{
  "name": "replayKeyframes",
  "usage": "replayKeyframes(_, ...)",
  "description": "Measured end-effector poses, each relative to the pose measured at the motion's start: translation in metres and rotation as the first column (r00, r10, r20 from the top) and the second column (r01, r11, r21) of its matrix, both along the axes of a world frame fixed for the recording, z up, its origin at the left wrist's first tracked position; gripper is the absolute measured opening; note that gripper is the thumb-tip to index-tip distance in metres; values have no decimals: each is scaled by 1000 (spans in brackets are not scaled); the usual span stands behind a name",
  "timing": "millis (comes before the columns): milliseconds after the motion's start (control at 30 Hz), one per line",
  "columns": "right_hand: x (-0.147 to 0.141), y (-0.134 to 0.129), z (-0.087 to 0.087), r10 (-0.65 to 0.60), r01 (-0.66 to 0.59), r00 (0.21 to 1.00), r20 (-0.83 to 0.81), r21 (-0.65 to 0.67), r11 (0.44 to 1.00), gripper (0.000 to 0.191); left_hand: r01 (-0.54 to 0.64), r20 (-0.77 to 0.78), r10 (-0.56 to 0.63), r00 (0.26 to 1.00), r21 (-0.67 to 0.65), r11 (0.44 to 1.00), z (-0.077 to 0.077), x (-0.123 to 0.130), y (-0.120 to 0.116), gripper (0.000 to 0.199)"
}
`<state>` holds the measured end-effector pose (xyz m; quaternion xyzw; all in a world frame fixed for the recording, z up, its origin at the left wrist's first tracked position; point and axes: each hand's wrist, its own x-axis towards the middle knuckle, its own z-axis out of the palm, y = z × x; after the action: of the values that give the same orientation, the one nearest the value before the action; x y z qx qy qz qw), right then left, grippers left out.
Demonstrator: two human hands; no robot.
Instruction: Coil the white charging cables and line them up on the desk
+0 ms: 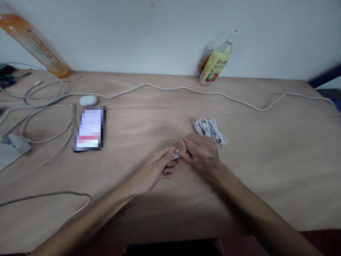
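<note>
Over the middle of the table, my left hand (161, 165) is closed round a small folded white cable (176, 154), mostly hidden by the fingers. My right hand (199, 151) is also closed, its thumb and fingers pinching at the other end of that cable, so the two hands nearly touch. Just beyond the right hand lies a coiled bundle of white cables (210, 129) with metal plug ends. A thin pale loop, like a rubber band or tie (176, 126), rests on the table ahead of the hands.
To the left lie a phone (89, 128) with a lit screen, a white earbud case (88, 100) and loose cables by a white plug (17, 143). One long white cable (183, 88) crosses the table. An orange bottle (37, 46) and a yellow bottle (217, 64) stand along the wall.
</note>
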<state>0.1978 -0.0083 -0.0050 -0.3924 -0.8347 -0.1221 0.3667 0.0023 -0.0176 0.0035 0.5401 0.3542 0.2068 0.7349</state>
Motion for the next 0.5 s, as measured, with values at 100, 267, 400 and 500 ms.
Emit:
replayKeyframes(100, 4, 1, -1, 36, -38, 999, 22, 55, 998, 51, 113, 187, -49, 981, -353, 929, 4, -2, 5, 40)
replayKeyframes(267, 6, 1, 1, 97, -107, 990, 102, 104, 989, 53, 147, 221, -61, 973, -400, 905, 7, -4, 3, 51)
replayKeyframes(400, 7, 1, 0, 95, -109, 987, 131, 102, 989, 54, 85, 92, -66, 994, -217, 972, 4, 0, -5, 46)
replayKeyframes(500, 6, 1, -2, 95, -104, 989, 109, 75, 992, 53, -4, -73, 10, 997, 83, 997, 5, 2, -9, 43)
